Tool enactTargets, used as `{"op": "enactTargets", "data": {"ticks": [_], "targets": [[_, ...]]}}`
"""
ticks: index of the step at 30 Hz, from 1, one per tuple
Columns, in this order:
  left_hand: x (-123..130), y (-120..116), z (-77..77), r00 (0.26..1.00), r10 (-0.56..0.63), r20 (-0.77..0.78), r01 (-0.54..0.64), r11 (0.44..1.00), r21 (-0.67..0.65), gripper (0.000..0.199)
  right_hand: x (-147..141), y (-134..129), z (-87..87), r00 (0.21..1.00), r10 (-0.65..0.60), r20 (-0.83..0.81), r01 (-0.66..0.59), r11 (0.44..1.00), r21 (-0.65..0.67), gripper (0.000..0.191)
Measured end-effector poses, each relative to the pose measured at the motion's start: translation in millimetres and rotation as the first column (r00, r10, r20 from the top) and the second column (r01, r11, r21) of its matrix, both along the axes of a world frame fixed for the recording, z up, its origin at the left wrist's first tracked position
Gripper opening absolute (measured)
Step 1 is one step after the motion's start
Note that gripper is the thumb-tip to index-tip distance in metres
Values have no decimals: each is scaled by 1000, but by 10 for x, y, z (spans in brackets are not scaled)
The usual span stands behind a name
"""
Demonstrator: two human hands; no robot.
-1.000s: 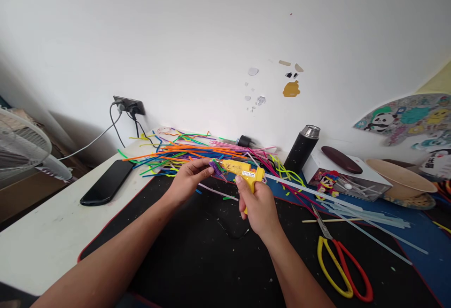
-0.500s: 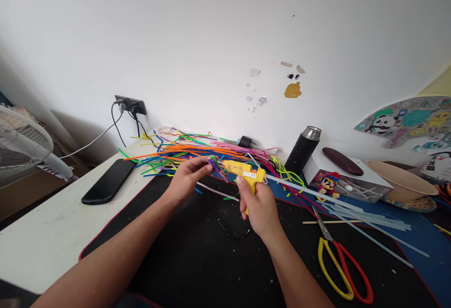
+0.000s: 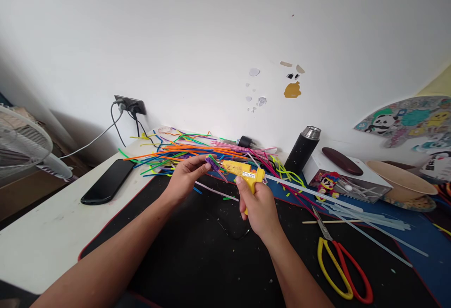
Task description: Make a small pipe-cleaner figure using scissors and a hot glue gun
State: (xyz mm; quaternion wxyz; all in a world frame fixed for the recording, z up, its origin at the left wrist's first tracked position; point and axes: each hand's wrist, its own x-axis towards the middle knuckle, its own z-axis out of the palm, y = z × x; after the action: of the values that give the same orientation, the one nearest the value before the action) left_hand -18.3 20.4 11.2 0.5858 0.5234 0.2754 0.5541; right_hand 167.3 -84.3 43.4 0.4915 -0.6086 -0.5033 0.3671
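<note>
With left fingers (image 3: 202,172) I'm pinching a purple-and-green fuzzy piece (image 3: 213,163), right fingers (image 3: 243,187) wrapping a yellow plastic glue gun (image 3: 235,167), ideally aiming its nozzle (image 3: 220,163) clear of skin.

The counter in front of you is white, and its bare stretch (image 3: 45,237) shows on your left, with a black phone (image 3: 106,181) lying flat on it. A black mat (image 3: 183,256) edged in red covers much of the rest, dotted with pale specks, and a blue covering (image 3: 435,247) shows beyond it on your right. Along the wall you have a loose heap of coloured stems (image 3: 197,150). To the right of that, a dark flask (image 3: 300,153) stands just beside a white box (image 3: 315,166), with a small figure (image 3: 327,186) in front. Nearer you, scissors (image 3: 324,229) with yellow and red handles lie on the black mat, near translucent sticks (image 3: 382,218) and a thin wooden stick (image 3: 310,222).
</note>
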Motion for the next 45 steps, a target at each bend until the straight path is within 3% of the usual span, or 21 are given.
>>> {"op": "enactTargets", "data": {"ticks": [45], "targets": [[-25,5,24,1000,21,-22,-21,999,40,35,10,25,-59,1000,-21,9,21,1000,-23,63]]}}
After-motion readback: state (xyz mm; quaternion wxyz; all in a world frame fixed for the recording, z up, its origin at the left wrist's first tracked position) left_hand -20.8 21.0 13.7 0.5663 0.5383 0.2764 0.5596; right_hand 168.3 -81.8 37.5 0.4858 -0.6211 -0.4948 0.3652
